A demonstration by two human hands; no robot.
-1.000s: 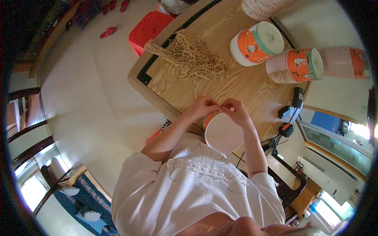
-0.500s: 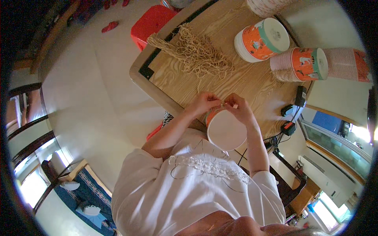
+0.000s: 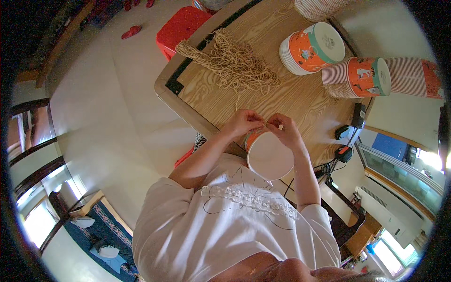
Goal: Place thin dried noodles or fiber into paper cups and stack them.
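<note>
At the table's near edge, my left hand (image 3: 246, 121) and my right hand (image 3: 283, 129) meet fingertip to fingertip, both closed in a pinch. Between them shows a short bit of thin tan strand that looks like twine; most of it is hidden by the fingers. Just below the fingers is a paper tub (image 3: 270, 156) with an orange printed side, its round white end toward me. My right wrist passes beside its edge. A loose heap of tan twine (image 3: 244, 66) lies farther up the table, with one strand trailing toward my left hand.
Stacks of printed paper tubs, one orange and green (image 3: 307, 49) and another (image 3: 361, 77), lie on their sides at the right. Black power adapters (image 3: 344, 153) with cables sit at the table's right edge. A red stool (image 3: 181, 30) stands beyond the left edge.
My fingertips have shifted very slightly at the strand. The tub, the twine heap and the stacks look the same.
</note>
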